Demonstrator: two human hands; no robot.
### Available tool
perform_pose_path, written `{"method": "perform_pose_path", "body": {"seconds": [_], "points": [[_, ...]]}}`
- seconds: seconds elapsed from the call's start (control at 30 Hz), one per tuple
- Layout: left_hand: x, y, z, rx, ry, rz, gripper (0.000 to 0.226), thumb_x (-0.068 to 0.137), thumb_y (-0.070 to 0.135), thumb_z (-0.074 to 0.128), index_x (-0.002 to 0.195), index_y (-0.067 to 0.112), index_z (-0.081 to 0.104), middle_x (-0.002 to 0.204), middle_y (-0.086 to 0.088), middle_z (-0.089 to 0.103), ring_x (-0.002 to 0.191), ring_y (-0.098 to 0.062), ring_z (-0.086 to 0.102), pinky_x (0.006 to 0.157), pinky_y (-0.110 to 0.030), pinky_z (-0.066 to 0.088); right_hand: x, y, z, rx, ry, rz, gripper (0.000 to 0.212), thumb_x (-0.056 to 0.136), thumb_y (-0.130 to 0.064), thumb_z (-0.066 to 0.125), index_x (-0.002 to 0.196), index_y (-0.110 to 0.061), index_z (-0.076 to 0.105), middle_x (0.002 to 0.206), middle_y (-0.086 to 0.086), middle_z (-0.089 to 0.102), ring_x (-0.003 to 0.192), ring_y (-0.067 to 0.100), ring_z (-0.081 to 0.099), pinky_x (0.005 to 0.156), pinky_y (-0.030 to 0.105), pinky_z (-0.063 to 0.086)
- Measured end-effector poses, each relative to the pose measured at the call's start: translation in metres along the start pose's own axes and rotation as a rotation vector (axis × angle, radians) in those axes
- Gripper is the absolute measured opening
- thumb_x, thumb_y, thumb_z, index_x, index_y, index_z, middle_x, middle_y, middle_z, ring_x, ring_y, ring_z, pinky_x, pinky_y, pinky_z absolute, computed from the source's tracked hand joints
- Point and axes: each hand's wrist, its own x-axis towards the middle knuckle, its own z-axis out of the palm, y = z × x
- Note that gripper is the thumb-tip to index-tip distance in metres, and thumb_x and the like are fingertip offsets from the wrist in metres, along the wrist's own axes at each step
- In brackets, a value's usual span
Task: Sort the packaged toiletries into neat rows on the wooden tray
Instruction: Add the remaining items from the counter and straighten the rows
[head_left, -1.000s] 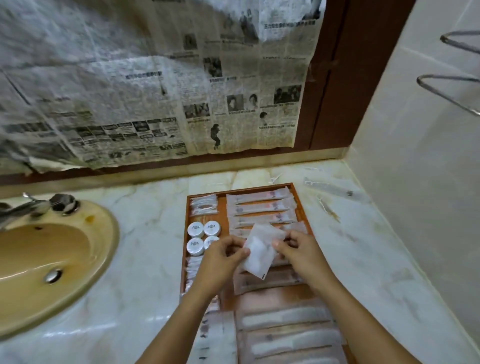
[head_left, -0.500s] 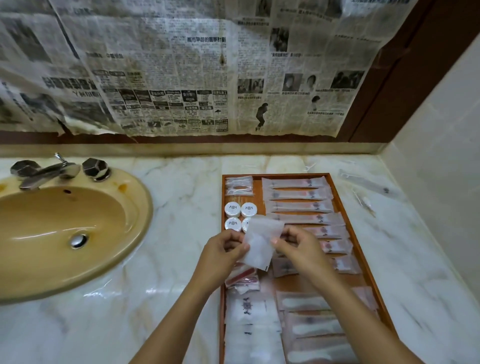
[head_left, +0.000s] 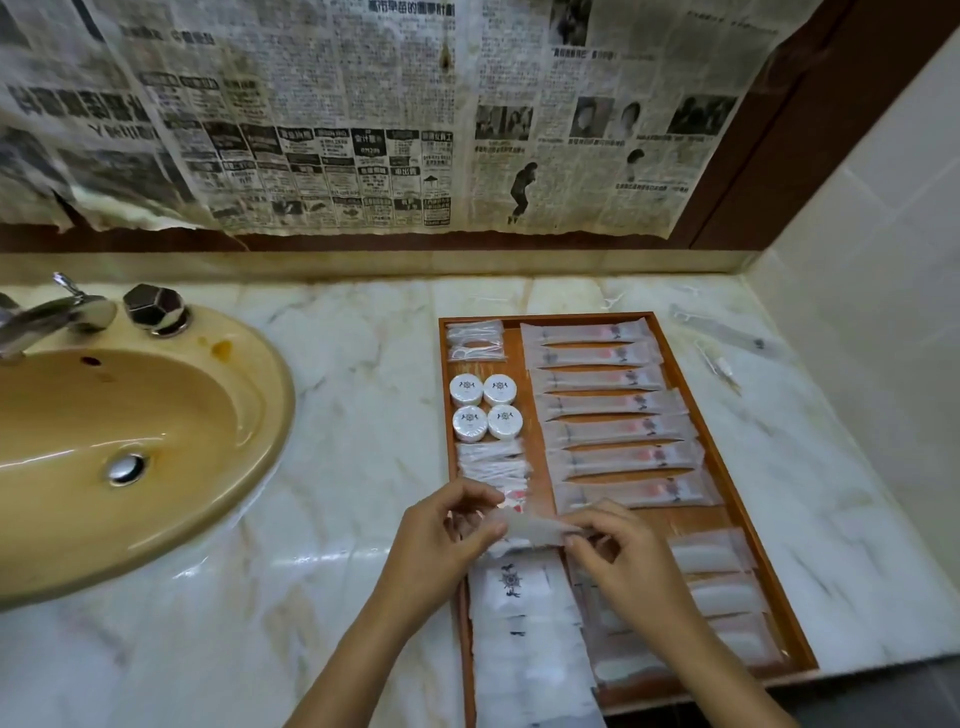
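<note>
On the wooden rectangular tray (head_left: 670, 332), most of the sorting looks done. A column of long translucent sachets with pink contents (head_left: 608, 405) runs down the far right side in even rows, four small round white tins (head_left: 485, 408) sit in a square at the far left, and clear packets of thin white picks (head_left: 475, 340) lie beyond them. Near the front, white flat pouches printed with a dark crest (head_left: 514, 587) overlap in a stack, and frosted packets (head_left: 722, 597) line the near right. The left hand (head_left: 441, 545) and right hand (head_left: 623, 556) are close together, each pinching an end of one thin white translucent packet (head_left: 530, 527) just above the tray's middle left. By my judgement, this packet is not yet placed. Two loose slim items (head_left: 719, 364) lie on the marble counter (head_left: 311, 545), right of the tray, perhaps unsorted.
</note>
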Motion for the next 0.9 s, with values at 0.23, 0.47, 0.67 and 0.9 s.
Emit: {"method": "perform_pose_path", "body": {"seconds": [0.23,0.47,0.67,0.9], "points": [[-0.011,-0.025,-0.013,0.342,-0.143,0.196,0.007,0.084,0.028,0.075,0.084,0.034,0.072,0.086,0.018,0.066,0.094,-0.008,0.057,0.079,-0.021,0.046,-0.019,0.011,0.007,-0.224,0.016,-0.16,0.034,0.081,0.0,0.075,0.103,-0.027,0.076,0.093,-0.021,0.057,0.081,-0.006,0.052,0.07,0.006,0.038],[-0.017,-0.047,-0.018,0.505,-0.187,0.322,0.007,0.085,0.036,0.071,0.09,0.039,0.073,0.091,0.024,0.059,0.096,-0.003,0.053,0.077,-0.025,0.048,-0.033,0.017,0.012,-0.317,-0.035,-0.221,0.037,0.08,-0.005,0.076,0.109,-0.028,0.075,0.096,-0.015,0.056,0.097,-0.002,0.052,0.076,0.017,0.049],[-0.018,-0.053,-0.017,0.589,-0.146,0.359,0.009,0.085,0.04,0.069,0.091,0.038,0.074,0.093,0.021,0.053,0.092,-0.002,0.048,0.074,-0.026,0.047,-0.033,0.024,0.015,-0.399,-0.069,-0.23,0.042,0.079,-0.007,0.077,0.114,-0.031,0.072,0.101,-0.01,0.06,0.098,0.0,0.049,0.076,0.023,0.053],[-0.018,-0.058,-0.019,0.626,-0.123,0.352,0.01,0.083,0.036,0.075,0.092,0.039,0.075,0.093,0.02,0.051,0.089,-0.001,0.045,0.072,-0.025,0.046,-0.03,0.034,0.022,-0.445,-0.112,-0.239,0.049,0.079,-0.003,0.076,0.118,-0.032,0.07,0.108,-0.009,0.062,0.106,0.003,0.046,0.086,0.021,0.047]]}}
